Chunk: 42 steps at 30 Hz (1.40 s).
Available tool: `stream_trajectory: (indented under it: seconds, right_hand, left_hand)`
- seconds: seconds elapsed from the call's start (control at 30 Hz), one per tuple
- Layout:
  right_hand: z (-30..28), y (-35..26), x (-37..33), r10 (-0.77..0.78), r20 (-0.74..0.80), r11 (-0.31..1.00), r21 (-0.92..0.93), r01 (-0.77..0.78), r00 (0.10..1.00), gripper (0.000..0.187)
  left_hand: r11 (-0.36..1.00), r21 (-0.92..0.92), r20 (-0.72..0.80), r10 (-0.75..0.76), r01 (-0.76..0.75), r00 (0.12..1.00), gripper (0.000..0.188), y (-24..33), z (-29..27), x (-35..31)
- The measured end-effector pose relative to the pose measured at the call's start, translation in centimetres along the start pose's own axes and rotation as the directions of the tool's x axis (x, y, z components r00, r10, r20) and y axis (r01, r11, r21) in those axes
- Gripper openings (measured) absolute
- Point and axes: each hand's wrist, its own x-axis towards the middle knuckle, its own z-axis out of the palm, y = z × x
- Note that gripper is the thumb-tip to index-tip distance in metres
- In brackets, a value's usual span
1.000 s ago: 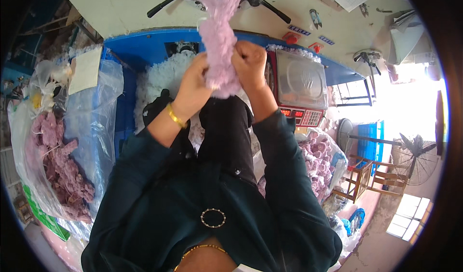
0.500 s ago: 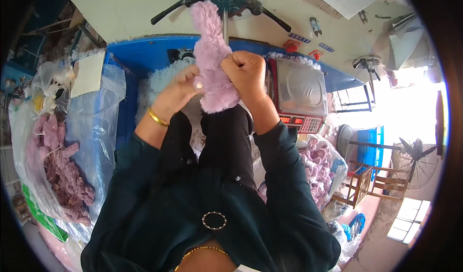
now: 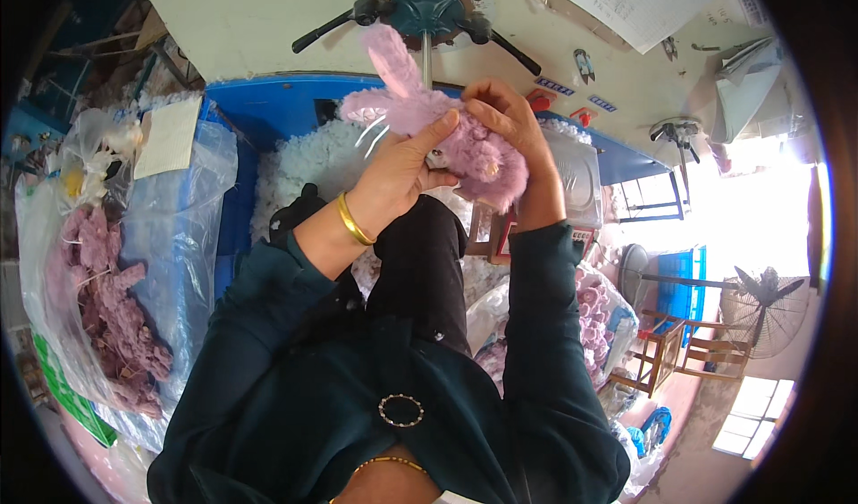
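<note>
A fluffy lilac plush rabbit (image 3: 487,160) with long ears, one upright and pointing away from me, is held between both hands above my lap. My left hand (image 3: 402,169) pinches its near left side, thumb on top and the fingers partly hidden beneath. Curled over its right side, my right hand (image 3: 518,129) grips the fur, with some fingertips out of sight. Small pale and dark details show on the fur; I cannot make them out. Just beyond the ears, a thin metal tube (image 3: 427,57) sticks out from a dark green fitting (image 3: 429,11) with black handles.
White stuffing (image 3: 308,160) fills a blue-edged bin under the bench panel. Left stands a clear bag of limp lilac plush pieces (image 3: 107,307); another bag of lilac pieces (image 3: 594,316) is at right. A scale (image 3: 579,178) sits behind my right forearm. Snips (image 3: 584,64) lie on the bench.
The plush has come away from beside the tube and turned, so its ears now show. My left hand has moved right onto it; my right hand has shifted right.
</note>
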Motion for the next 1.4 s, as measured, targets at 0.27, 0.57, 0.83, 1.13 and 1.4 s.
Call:
stream_trajectory:
  seconds: [0.27,0.57,0.83,1.13,1.4]
  right_hand:
    - [8.8,-3.1,-2.5,-0.139,0.004,0.615,-0.784,0.089,0.99,0.079]
    - [6.5,-1.7,-3.0,-0.331,-0.018,0.627,-0.751,0.206,0.943,0.058]
    - [12.4,0.6,-3.6,-0.375,-0.291,0.701,-0.71,0.064,0.88,0.066]
    - [10.7,1.0,-2.9,-0.386,-0.218,0.718,-0.681,0.144,0.896,0.062]
    - [11.4,-3.0,-4.8,-0.043,-0.248,0.996,-0.09,0.021,0.968,0.061]
  left_hand:
    - [0.967,0.118,-0.025,0.232,-0.228,0.972,0.039,-0.9,-2.7,-1.6]
    - [0.807,0.451,0.107,0.374,-0.38,0.921,0.037,-2.5,-2.5,-0.1]
    - [0.675,0.552,0.199,0.464,-0.49,0.863,0.049,-0.2,-4.4,-3.3]
    - [0.615,0.656,0.273,0.347,-0.438,0.897,0.054,-0.3,-4.8,-1.8]
    - [0.477,0.85,0.154,0.183,-0.225,0.971,0.082,2.2,-5.3,-6.3]
